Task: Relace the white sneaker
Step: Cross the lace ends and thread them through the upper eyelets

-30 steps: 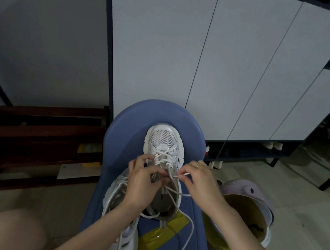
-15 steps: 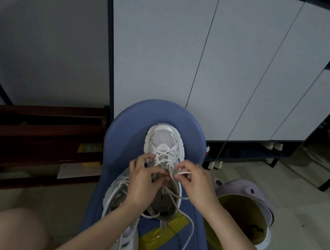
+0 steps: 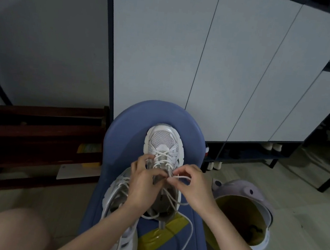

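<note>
White mesh marks the sneaker [image 3: 163, 145] I am relacing: it lies lengthwise on the blue stool [image 3: 126, 137], toe at the stool's far edge, with a second sneaker [image 3: 116, 193] just beside it toward the left edge. My left hand [image 3: 144, 181] rests on the sneaker's middle eyelets with fingers curled around the crossed lace there, and my right hand [image 3: 192, 185] pinches the lace [image 3: 183, 176] between thumb and forefinger at the sneaker's right side. Loose lace trails over the yellow tape [image 3: 160, 236] near the stool's near edge.
</note>
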